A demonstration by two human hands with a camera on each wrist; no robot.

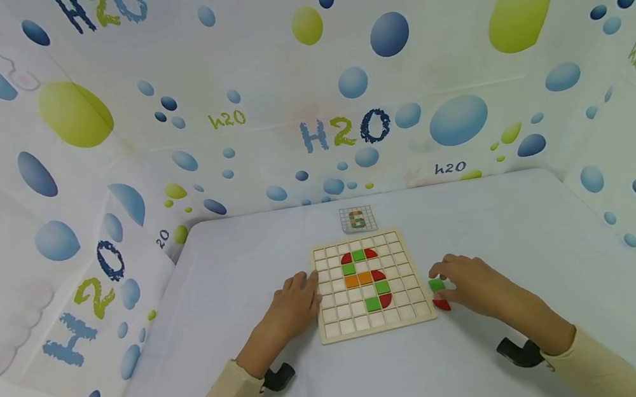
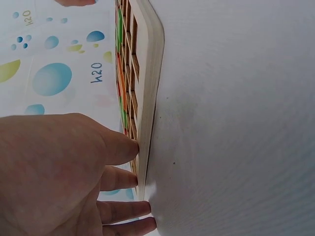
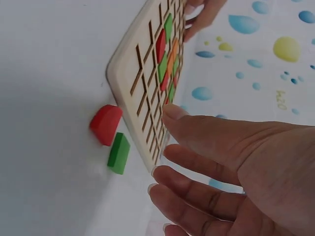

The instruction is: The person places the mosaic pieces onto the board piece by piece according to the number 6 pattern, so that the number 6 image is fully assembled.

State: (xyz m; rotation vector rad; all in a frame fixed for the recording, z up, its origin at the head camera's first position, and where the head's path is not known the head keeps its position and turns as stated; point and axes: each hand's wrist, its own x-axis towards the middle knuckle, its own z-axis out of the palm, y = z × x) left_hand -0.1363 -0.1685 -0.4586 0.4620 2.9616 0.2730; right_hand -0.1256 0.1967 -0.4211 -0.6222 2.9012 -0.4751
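A wooden grid board (image 1: pixel 339 330) lies on the table, with red, green and orange pieces set in its cells in a curving shape. My left hand (image 1: pixel 296 306) rests its fingertips against the board's left edge; in the left wrist view the thumb (image 2: pixel 123 150) touches the rim. Off the board's right side lie a loose green square (image 1: pixel 436 285) and a red rounded piece (image 1: pixel 442 305). Just over these two is my right hand (image 1: pixel 470 286), fingers spread and slightly bent. The right wrist view has both loose pieces apart from the fingers, which hold nothing.
Behind the board lies a small pattern card (image 1: pixel 357 219) showing a coloured figure on a grid. White cloth covers the table (image 1: pixel 254 249). A curtain (image 1: pixel 258 57) with blue and green drops and H2O lettering rises at the back and both sides.
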